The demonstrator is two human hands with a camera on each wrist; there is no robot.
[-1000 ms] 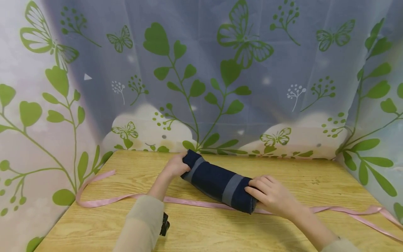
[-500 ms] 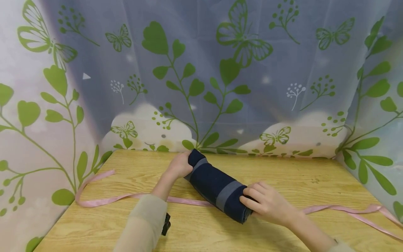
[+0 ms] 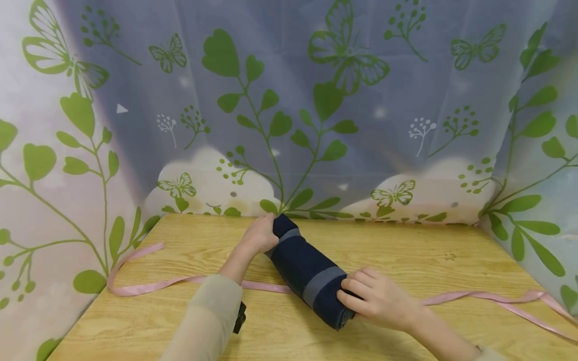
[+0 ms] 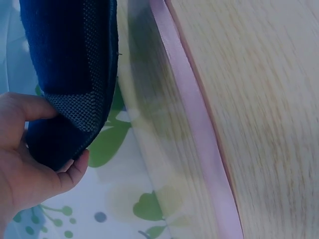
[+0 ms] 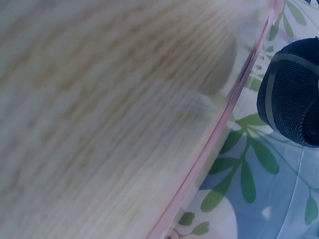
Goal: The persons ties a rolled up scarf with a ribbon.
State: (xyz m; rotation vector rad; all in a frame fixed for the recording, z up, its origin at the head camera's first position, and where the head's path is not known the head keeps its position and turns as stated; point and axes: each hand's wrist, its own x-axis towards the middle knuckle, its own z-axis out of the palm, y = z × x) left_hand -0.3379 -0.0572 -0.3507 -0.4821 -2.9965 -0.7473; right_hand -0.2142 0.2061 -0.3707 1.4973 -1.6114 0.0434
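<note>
- Your left hand's (image 3: 259,234) grip pinches the far end of the navy cloth roll (image 3: 300,263) between thumb and fingers.
- Your right hand's (image 3: 381,299) grip curls on the near end, fingers bent over its side.
- The grey-banded navy cloth roll slants over the worktop (image 3: 180,326), crossing the pink ribbon (image 3: 149,288).
- Behind stands a leaf-printed curtain (image 3: 384,105).

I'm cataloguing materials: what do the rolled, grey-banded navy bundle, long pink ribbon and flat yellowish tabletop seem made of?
Rolled, grey-banded navy cloth bundle: matte textile; a woven or knitted texture shows close up.
Long, narrow pink satin-like ribbon: smooth with a soft sheen, so probably satin, fibre unclear.
Flat, yellowish wood-grained tabletop: wood or laminate; the streaked grain suits both.
</note>
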